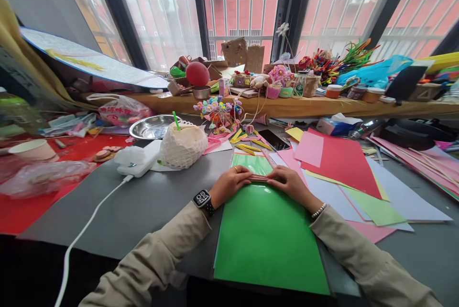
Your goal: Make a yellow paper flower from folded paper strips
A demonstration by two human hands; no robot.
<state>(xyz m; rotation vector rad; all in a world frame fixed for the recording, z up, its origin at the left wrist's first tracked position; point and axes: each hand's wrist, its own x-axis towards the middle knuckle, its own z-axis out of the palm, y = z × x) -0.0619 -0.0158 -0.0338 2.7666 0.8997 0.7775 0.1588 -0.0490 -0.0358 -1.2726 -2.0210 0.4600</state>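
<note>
Beige sleeves run out of view at the lower edge, as does a white cable. Over a glossy green sheet, a person's left hand and right hand pinch a pink strip between them, fingers closed over its two ends; how it is folded cannot be made out. At right, a red sheet partly covers paler papers. At left, a net-wrapped white fruit hides part of a metal bowl. Beyond, small craft flowers obscure part of a crowded shelf beneath barred windows.
</note>
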